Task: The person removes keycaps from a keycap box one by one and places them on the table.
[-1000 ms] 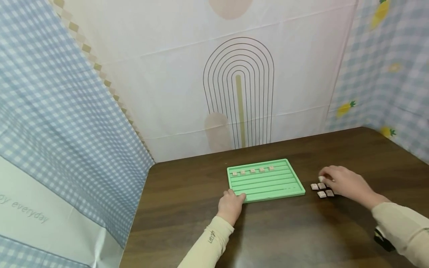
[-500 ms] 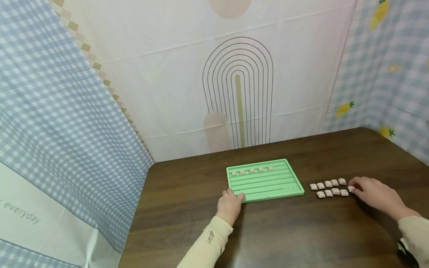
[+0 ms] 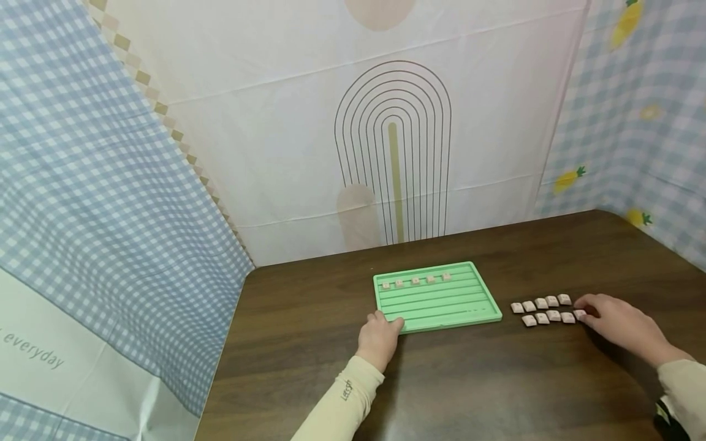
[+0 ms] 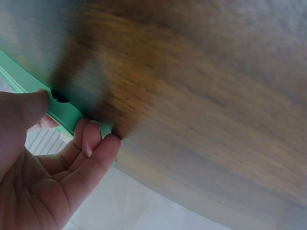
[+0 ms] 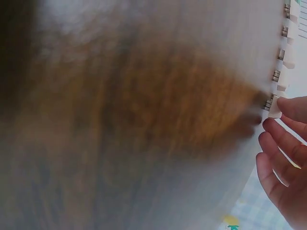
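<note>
Gripping a green tray (image 3: 436, 304) by its near left corner, the left hand (image 3: 379, 339) is curling round the edge, the right hand (image 3: 623, 324) is pinching the end keycap (image 3: 580, 314) of two pale rows (image 3: 541, 303), all lying right of the tray on a dark table (image 3: 496, 380), five tray keycaps (image 3: 416, 281) sitting along its far groove.

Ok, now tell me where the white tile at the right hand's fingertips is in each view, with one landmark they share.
Head: the white tile is at far right, below mid-height, ending the nearer row, against the right hand.
Left wrist: not in it.
Right wrist: near the right edge, about mid-height.
Shared landmark: the brown table.
</note>
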Demonstrator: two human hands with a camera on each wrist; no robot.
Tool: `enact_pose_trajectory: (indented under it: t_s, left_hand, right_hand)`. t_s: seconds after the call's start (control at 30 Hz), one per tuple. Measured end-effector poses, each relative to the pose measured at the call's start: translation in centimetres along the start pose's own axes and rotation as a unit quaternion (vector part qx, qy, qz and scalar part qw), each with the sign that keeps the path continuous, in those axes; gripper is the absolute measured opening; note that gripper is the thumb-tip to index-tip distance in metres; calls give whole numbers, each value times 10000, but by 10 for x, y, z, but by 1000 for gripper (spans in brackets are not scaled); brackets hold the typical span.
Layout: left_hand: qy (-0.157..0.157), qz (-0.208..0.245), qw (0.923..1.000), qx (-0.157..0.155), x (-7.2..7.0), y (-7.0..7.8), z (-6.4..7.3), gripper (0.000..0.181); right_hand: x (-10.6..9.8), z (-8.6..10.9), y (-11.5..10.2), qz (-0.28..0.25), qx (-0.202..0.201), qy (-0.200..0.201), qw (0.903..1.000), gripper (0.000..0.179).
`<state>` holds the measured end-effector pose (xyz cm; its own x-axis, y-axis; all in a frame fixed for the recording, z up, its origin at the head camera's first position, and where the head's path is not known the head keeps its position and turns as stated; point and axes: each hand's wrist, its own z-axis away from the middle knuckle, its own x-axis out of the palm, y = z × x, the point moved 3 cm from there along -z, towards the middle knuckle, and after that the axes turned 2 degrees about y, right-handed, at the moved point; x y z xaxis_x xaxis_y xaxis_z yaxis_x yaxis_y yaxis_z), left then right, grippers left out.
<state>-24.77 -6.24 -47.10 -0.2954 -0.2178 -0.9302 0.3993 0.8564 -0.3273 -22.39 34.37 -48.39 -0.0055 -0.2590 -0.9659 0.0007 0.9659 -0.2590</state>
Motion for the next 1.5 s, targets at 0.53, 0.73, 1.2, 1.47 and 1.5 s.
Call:
enact_pose_trajectory:
  t_s: [0.53, 0.73, 1.2, 1.47, 1.5]
  left_hand:
    - [-151, -118, 9998, -8, -3, 1, 2, 6]
    - [-138, -280, 9995, 29, 3, 5, 8, 7]
    - [204, -341, 9992, -88, -3, 2, 6, 9]
    - [197, -338, 9992, -119, -3, 2, 5, 8]
    - [214, -324, 9992, -118, -3, 2, 5, 8]
  right_hand:
    - [-15, -57, -81, -550, -1028, 534, 9917, 29]
    - [9, -82, -132, -596, -1295, 536, 9883, 27]
    - [44, -115, -196, -168, -1716, 536, 9836, 18]
    - [45, -114, -198, 98, -1816, 952, 9787, 10]
    - [45, -114, -198, 120, -1816, 959, 9786, 10]
